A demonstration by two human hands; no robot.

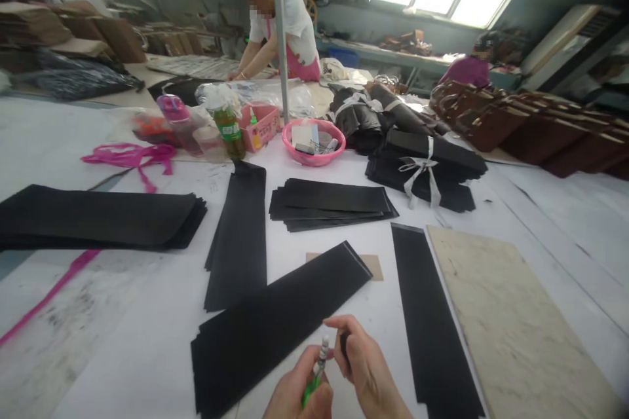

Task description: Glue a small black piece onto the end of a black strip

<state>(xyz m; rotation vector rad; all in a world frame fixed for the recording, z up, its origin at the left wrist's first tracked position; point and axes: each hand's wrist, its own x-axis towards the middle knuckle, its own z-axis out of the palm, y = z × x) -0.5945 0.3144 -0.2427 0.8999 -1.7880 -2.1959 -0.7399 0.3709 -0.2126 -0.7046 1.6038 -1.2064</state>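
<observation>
My left hand (297, 394) grips a green pen-like tool (317, 370) with a white tip, held upright at the bottom middle. My right hand (366, 366) is curled beside the tip, with something small and dark (344, 344) pinched between its fingers. Just ahead of both hands lies a slanted stack of long black sheets (275, 321). Another black strip (432, 321) lies to the right of my hands, and one more (240, 236) lies further back on the white table (122, 353).
A pale board (511, 321) lies at the right. Black sheet stacks (98, 217) (334, 204), a tied bundle (422, 170), a pink bowl (313, 142), a green bottle (228, 131) and pink ribbon (132, 157) sit further back. A person in a white shirt (289, 26) works at the far table; another person (469, 69) is at the right.
</observation>
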